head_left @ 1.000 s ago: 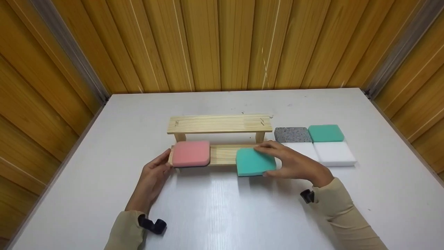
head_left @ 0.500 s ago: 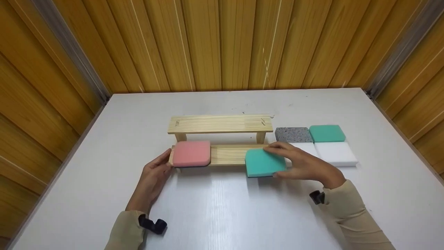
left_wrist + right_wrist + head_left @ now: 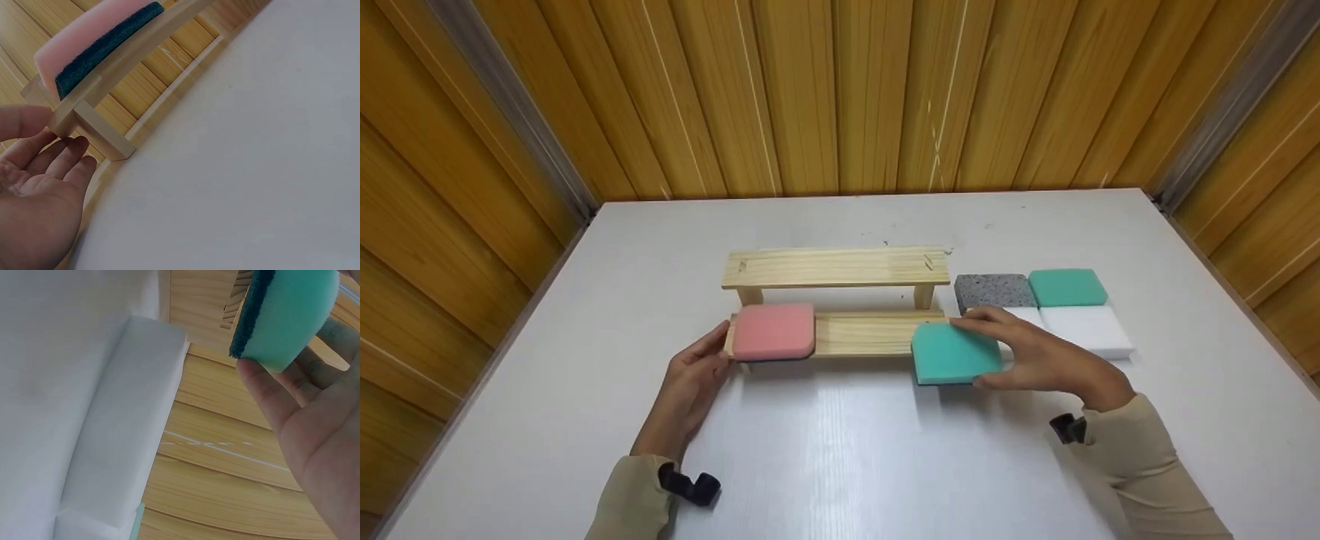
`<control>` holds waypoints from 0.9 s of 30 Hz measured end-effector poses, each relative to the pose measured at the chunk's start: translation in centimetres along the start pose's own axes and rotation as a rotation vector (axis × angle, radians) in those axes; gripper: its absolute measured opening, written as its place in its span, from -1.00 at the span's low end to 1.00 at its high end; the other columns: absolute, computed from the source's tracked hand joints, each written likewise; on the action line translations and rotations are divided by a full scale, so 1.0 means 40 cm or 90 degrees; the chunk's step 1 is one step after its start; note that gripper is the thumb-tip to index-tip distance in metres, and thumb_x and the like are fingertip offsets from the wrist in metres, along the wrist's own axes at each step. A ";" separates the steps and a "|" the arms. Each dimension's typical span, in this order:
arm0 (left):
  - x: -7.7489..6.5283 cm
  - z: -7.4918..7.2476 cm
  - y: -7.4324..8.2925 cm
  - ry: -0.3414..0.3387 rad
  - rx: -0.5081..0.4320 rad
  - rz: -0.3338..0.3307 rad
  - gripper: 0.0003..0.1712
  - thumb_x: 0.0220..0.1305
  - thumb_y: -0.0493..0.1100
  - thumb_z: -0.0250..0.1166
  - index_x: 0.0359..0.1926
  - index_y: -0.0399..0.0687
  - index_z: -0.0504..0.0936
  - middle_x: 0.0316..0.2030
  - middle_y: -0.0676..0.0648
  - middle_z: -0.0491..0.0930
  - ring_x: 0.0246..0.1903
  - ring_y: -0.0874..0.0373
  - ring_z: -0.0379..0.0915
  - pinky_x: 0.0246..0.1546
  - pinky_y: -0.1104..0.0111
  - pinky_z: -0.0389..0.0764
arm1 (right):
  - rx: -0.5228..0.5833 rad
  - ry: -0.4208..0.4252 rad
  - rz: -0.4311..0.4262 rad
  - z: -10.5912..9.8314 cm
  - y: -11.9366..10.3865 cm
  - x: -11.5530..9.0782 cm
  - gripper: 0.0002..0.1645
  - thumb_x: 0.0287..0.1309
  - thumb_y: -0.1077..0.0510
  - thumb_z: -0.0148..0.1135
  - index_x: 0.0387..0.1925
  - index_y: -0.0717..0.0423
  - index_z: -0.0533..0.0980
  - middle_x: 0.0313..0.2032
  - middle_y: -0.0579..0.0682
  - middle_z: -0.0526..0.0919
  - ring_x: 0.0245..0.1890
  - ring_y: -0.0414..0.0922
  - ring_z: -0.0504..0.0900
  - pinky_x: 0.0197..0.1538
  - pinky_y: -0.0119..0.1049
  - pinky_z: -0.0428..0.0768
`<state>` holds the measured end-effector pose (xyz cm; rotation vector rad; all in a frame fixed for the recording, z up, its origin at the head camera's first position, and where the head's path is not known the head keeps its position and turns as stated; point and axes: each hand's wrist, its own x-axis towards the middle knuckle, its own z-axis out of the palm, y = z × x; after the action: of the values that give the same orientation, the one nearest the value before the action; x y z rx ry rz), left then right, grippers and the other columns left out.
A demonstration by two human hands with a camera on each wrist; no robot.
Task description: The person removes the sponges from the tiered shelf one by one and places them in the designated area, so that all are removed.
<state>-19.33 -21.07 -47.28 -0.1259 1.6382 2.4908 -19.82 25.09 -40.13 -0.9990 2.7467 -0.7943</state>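
My left hand (image 3: pixel 694 382) pinches the left end of the lower board of a small two-step wooden rack (image 3: pixel 859 334), thumb above and fingers below in the left wrist view. A pink sponge (image 3: pixel 774 331) with a dark scouring side underneath lies on that board's left end. With my right hand (image 3: pixel 1035 352) I grip a green sponge (image 3: pixel 956 355) by its right side, thumb at the near edge and fingers at the far edge. Its dark scouring layer (image 3: pixel 253 312) faces down. In the head view it overlaps the lower board's right end and juts past the front edge.
Right of the rack lie a grey speckled sponge (image 3: pixel 994 291), another green sponge (image 3: pixel 1067 287) and two white sponges, one (image 3: pixel 1086 330) in front of the green and one partly behind my right hand. The rack's upper board (image 3: pixel 836 268) stands bare. Wood-patterned walls enclose the white table.
My right hand has slid the green sponge to the right along the lower board, towards its right end. The left hand, the rack and the pink sponge have stayed put.
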 end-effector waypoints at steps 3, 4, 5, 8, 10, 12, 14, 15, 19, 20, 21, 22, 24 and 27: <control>-0.001 -0.001 0.001 -0.003 0.004 0.002 -0.30 0.28 -0.49 0.03 0.44 -0.26 0.12 0.47 -0.14 0.06 0.45 0.04 0.02 0.32 0.43 0.36 | -0.004 0.004 -0.007 -0.002 0.004 -0.006 -0.08 -0.07 0.10 0.48 0.35 0.11 0.31 0.19 0.10 0.37 0.18 0.07 0.40 0.17 0.10 0.52; 0.000 -0.001 0.001 -0.004 0.005 0.003 -0.29 0.28 -0.49 0.03 0.44 -0.27 0.11 0.47 -0.14 0.06 0.45 0.04 0.02 0.32 0.44 0.35 | -0.004 0.004 -0.008 -0.003 0.006 -0.009 -0.07 -0.08 0.10 0.48 0.35 0.12 0.30 0.18 0.10 0.38 0.17 0.06 0.41 0.16 0.09 0.52; 0.000 -0.001 0.001 -0.004 0.005 0.004 -0.29 0.27 -0.50 0.02 0.44 -0.27 0.11 0.47 -0.14 0.06 0.45 0.04 0.02 0.32 0.44 0.35 | -0.006 0.003 -0.008 -0.005 0.007 -0.011 -0.07 -0.08 0.10 0.49 0.35 0.12 0.30 0.17 0.09 0.38 0.16 0.05 0.41 0.16 0.08 0.53; 0.000 0.000 0.001 -0.003 0.005 0.006 -0.29 0.26 -0.50 0.02 0.44 -0.27 0.12 0.47 -0.14 0.06 0.45 0.04 0.02 0.31 0.45 0.36 | -0.007 -0.007 0.004 -0.012 0.009 -0.017 -0.04 -0.08 0.06 0.49 0.37 0.11 0.28 0.17 0.08 0.37 0.16 0.05 0.41 0.18 0.11 0.51; 0.001 0.001 -0.001 -0.001 0.006 0.007 -0.29 0.26 -0.50 0.02 0.44 -0.26 0.13 0.47 -0.13 0.07 0.45 0.05 0.02 0.30 0.46 0.37 | -0.006 -0.018 0.013 -0.018 0.011 -0.022 -0.03 -0.07 0.02 0.49 0.38 0.09 0.26 0.17 0.08 0.36 0.16 0.07 0.41 0.18 0.14 0.50; 0.002 0.000 -0.002 0.000 0.007 0.009 -0.29 0.27 -0.49 0.03 0.43 -0.25 0.14 0.47 -0.12 0.08 0.45 0.05 0.03 0.29 0.46 0.38 | -0.003 -0.024 0.019 -0.024 0.014 -0.026 -0.02 -0.06 -0.01 0.48 0.38 0.08 0.26 0.18 0.07 0.36 0.16 0.08 0.41 0.18 0.15 0.49; 0.003 -0.001 -0.004 -0.001 0.009 0.009 -0.30 0.27 -0.48 0.04 0.43 -0.24 0.14 0.47 -0.11 0.08 0.45 0.06 0.04 0.29 0.47 0.38 | 0.003 -0.027 0.021 -0.028 0.017 -0.032 -0.03 -0.06 -0.02 0.49 0.37 0.07 0.26 0.18 0.07 0.36 0.16 0.08 0.41 0.17 0.15 0.50; 0.004 -0.002 -0.005 -0.002 0.011 0.010 -0.30 0.28 -0.47 0.04 0.44 -0.24 0.14 0.47 -0.11 0.08 0.45 0.06 0.04 0.29 0.47 0.38 | 0.004 -0.026 0.023 -0.029 0.019 -0.034 -0.03 -0.07 -0.02 0.49 0.37 0.06 0.27 0.18 0.06 0.37 0.17 0.07 0.41 0.17 0.12 0.50; 0.003 -0.002 -0.006 -0.004 0.005 0.004 -0.30 0.29 -0.47 0.03 0.44 -0.21 0.15 0.47 -0.08 0.08 0.44 0.09 0.05 0.30 0.47 0.37 | -0.003 -0.013 0.019 -0.033 0.030 -0.046 -0.07 -0.10 0.02 0.51 0.33 0.07 0.32 0.18 0.01 0.41 0.16 0.01 0.42 0.17 0.04 0.52; 0.003 -0.002 -0.005 -0.003 0.002 0.001 -0.30 0.29 -0.47 0.03 0.44 -0.20 0.15 0.47 -0.07 0.09 0.44 0.10 0.05 0.30 0.47 0.36 | -0.009 -0.009 0.020 -0.034 0.033 -0.050 -0.08 -0.11 0.02 0.51 0.32 0.05 0.33 0.17 0.00 0.43 0.16 -0.02 0.42 0.17 0.01 0.53; 0.002 -0.002 -0.005 -0.004 0.000 -0.001 -0.30 0.29 -0.47 0.03 0.44 -0.19 0.15 0.48 -0.06 0.08 0.44 0.10 0.05 0.31 0.47 0.36 | -0.016 -0.005 0.021 -0.036 0.035 -0.053 -0.08 -0.12 0.01 0.51 0.31 0.04 0.35 0.17 -0.01 0.44 0.16 -0.04 0.43 0.17 -0.01 0.53; 0.002 -0.002 -0.005 -0.005 -0.001 -0.004 -0.30 0.29 -0.46 0.02 0.44 -0.18 0.15 0.48 -0.05 0.08 0.45 0.11 0.04 0.31 0.48 0.35 | -0.018 -0.003 0.018 -0.038 0.037 -0.055 -0.10 -0.11 0.00 0.51 0.31 0.04 0.36 0.17 -0.01 0.45 0.15 -0.04 0.43 0.17 -0.02 0.53; 0.002 -0.003 -0.004 -0.006 -0.002 -0.007 -0.30 0.29 -0.46 0.02 0.45 -0.18 0.14 0.48 -0.05 0.07 0.45 0.12 0.04 0.31 0.48 0.35 | -0.022 0.000 0.028 -0.040 0.041 -0.062 -0.11 -0.11 -0.02 0.51 0.30 0.00 0.38 0.17 -0.03 0.46 0.16 -0.07 0.43 0.19 -0.06 0.52; 0.001 -0.003 -0.003 -0.005 -0.003 -0.008 -0.30 0.29 -0.47 0.03 0.44 -0.19 0.14 0.48 -0.06 0.07 0.45 0.12 0.03 0.31 0.49 0.35 | -0.018 -0.001 0.038 -0.044 0.046 -0.068 -0.12 -0.12 -0.06 0.51 0.29 -0.04 0.39 0.18 -0.05 0.46 0.19 -0.08 0.41 0.23 -0.10 0.50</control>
<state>-19.37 -21.13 -47.46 -0.1253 1.6243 2.4828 -19.23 28.75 -39.77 -0.9181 2.7799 -0.7477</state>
